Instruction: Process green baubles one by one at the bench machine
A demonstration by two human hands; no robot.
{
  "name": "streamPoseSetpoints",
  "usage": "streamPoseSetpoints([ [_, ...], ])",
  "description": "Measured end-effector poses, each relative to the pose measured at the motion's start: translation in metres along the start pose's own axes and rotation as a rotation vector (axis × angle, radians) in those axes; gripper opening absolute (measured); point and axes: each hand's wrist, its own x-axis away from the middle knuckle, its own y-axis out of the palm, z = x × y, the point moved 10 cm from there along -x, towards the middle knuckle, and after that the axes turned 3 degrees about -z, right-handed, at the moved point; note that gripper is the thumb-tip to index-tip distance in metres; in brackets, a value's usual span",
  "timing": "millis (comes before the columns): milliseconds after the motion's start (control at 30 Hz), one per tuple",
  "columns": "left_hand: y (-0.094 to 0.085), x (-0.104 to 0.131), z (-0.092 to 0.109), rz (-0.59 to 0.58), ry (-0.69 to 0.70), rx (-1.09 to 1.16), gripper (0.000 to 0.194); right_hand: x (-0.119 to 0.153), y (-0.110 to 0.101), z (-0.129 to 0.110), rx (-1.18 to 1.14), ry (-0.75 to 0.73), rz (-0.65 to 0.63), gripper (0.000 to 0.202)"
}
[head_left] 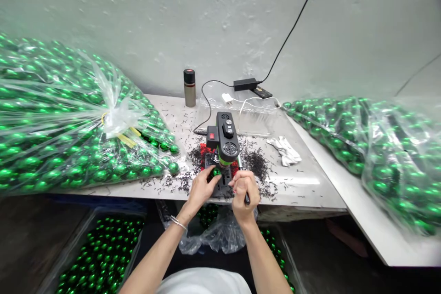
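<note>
A small black and green bench machine that looks like a drill press (228, 134) stands on the white table. Under its head, my left hand (201, 188) pinches a shiny green ball (216, 172) between thumb and fingers. My right hand (245, 193) is closed around the machine's lever (247, 199), whose black end shows below the fist. Around the base lie heaps of small black pieces (255, 164) and some red ones (206, 152). How the ball meets the tool is partly hidden by the head and my fingers.
A large clear bag of green balls (69, 124) lies at left, more bagged balls (396, 165) at right. Behind the machine are a bottle (189, 89), a power adapter (245, 84) with cables, and a white glove (285, 150). A tub of balls (99, 252) stands below the table.
</note>
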Motion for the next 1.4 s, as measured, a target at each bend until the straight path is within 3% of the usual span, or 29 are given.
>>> streamPoseSetpoints([
  [300,0.003,0.011,0.02,0.104,0.28,-0.259,0.027,0.002,0.0,0.0,-0.009,-0.005,-0.004,0.029],
  [1033,0.008,0.011,0.016,0.108,0.308,-0.298,0.023,0.037,0.008,0.03,0.074,-0.129,0.046,0.033],
  [1267,0.007,0.004,0.014,0.093,0.306,-0.244,0.024,0.029,0.013,0.018,0.049,-0.213,-0.02,0.032],
  [1400,0.003,0.007,0.013,0.137,0.295,-0.222,0.025,0.007,0.003,0.007,0.027,-0.115,0.026,0.032],
])
